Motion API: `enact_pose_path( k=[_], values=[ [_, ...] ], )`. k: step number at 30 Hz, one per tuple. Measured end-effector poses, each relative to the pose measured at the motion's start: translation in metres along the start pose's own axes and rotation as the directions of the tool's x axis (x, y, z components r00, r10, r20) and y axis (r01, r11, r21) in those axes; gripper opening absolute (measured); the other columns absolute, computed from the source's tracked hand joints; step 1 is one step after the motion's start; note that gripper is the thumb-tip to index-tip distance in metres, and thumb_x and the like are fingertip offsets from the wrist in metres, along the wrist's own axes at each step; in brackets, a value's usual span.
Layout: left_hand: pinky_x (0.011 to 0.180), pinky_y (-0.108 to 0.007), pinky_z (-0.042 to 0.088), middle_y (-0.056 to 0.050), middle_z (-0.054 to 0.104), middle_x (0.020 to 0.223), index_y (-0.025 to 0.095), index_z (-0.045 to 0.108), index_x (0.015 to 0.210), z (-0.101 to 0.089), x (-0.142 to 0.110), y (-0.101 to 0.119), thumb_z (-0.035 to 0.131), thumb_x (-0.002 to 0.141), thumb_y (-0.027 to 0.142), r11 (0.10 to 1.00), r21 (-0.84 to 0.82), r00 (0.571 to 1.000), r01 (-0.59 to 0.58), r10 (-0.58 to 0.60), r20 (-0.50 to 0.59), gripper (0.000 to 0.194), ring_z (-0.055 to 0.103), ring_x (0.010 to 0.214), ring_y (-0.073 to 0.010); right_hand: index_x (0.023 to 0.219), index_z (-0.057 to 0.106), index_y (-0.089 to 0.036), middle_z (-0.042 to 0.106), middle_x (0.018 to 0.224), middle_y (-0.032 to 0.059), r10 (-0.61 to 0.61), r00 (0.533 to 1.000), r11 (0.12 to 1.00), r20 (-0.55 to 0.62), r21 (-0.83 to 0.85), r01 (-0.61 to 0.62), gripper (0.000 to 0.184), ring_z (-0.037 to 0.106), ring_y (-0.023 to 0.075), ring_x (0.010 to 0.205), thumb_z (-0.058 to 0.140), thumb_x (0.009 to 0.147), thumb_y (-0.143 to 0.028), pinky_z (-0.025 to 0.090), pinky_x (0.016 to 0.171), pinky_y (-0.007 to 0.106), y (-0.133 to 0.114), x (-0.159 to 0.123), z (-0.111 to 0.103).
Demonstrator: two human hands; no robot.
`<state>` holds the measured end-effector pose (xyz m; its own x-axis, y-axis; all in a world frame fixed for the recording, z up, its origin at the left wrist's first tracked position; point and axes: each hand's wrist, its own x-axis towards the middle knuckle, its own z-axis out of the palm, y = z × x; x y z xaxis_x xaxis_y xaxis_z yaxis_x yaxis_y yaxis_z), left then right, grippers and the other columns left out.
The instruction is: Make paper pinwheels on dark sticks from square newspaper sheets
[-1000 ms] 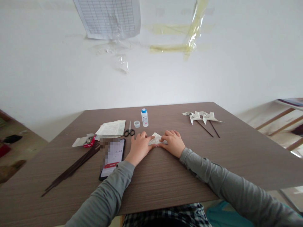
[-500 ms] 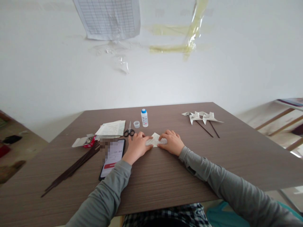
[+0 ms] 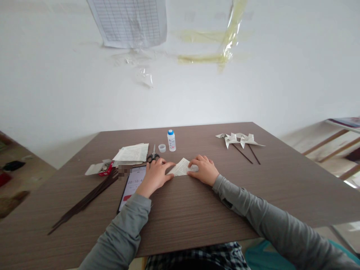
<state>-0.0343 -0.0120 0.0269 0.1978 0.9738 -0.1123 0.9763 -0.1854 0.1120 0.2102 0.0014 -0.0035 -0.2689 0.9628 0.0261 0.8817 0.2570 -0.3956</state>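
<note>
A small folded sheet of printed paper [image 3: 182,167] lies on the table between my two hands, with one corner pointing away from me. My left hand [image 3: 157,175] is at the paper's left tip, thumb and forefinger stretched apart, thumb touching or very close to its edge. At the right end, my right hand [image 3: 205,170] holds the paper, thumb and forefinger over that corner. Just beyond my left hand are black-handled scissors [image 3: 153,155]. A phone [image 3: 132,187] showing a timer is partly covered by my left hand and wrist.
A blue-capped white bottle [image 3: 171,140] and a clear cup-shaped lid [image 3: 162,148] stand beyond the paper. Leftward are printed sheets [image 3: 131,153], an open red box [image 3: 104,168] and dark sticks [image 3: 84,202]. Two paper pinwheels [image 3: 239,140] on sticks lie back right.
My left hand has slid left from the paper's middle to its left tip, fingers spreading and more paper showing. My right hand stays in place.
</note>
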Motion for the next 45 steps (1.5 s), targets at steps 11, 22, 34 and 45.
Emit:
enact_pose_path(
  k=[11, 22, 34, 45],
  values=[
    [0.135, -0.062, 0.04, -0.012, 0.067, 0.167, 0.045, 0.077, 0.161, -0.001, -0.005, -0.017, 0.067, 0.11, 0.029, 1.0, 0.004, 1.0, 0.014, -0.014, 0.021, 0.055, 0.059, 0.159, -0.0427, 0.13, 0.088, -0.031, 0.075, 0.144, 0.011, -0.001, 1.0, 1.0, 0.0, 0.001, 0.001, 0.026, 0.064, 0.0359, 0.143, 0.088, 0.106, -0.04, 0.047, 0.123, 0.057, 0.0, 0.0, 0.0],
    [0.134, -0.054, 0.042, -0.012, 0.069, 0.168, 0.04, 0.075, 0.164, 0.001, -0.004, -0.029, 0.071, 0.106, 0.02, 0.998, 0.052, 0.999, 0.022, -0.021, -0.036, 0.062, 0.063, 0.154, -0.0392, 0.131, 0.088, -0.03, 0.075, 0.144, 0.0107, -0.015, 1.0, 1.0, 0.001, 0.021, 0.015, 0.026, 0.064, 0.0359, 0.143, 0.089, 0.105, -0.038, 0.047, 0.125, 0.058, 0.005, 0.0, 0.001],
    [0.142, -0.054, 0.039, -0.006, 0.066, 0.179, 0.036, 0.076, 0.162, 0.018, 0.002, 0.023, 0.068, 0.117, 0.032, 0.981, -0.076, 0.977, -0.179, 0.169, -0.129, 0.047, 0.056, 0.166, -0.0335, 0.128, 0.09, -0.032, 0.075, 0.137, 0.0092, -0.054, 0.998, 0.998, -0.03, 0.029, 0.055, 0.026, 0.065, 0.0333, 0.138, 0.092, 0.105, -0.042, 0.048, 0.123, 0.054, 0.009, 0.002, 0.004],
    [0.141, -0.067, 0.039, -0.005, 0.055, 0.189, 0.045, 0.074, 0.165, 0.017, -0.003, 0.033, 0.07, 0.115, 0.047, 1.0, -0.002, 0.997, -0.019, 0.018, -0.08, 0.05, 0.05, 0.17, -0.0432, 0.135, 0.089, -0.03, 0.075, 0.145, 0.0119, -0.021, 0.999, 0.999, -0.029, 0.038, 0.022, 0.032, 0.066, 0.0353, 0.143, 0.091, 0.103, -0.036, 0.049, 0.127, 0.055, 0.007, 0.001, 0.004]
  ],
)
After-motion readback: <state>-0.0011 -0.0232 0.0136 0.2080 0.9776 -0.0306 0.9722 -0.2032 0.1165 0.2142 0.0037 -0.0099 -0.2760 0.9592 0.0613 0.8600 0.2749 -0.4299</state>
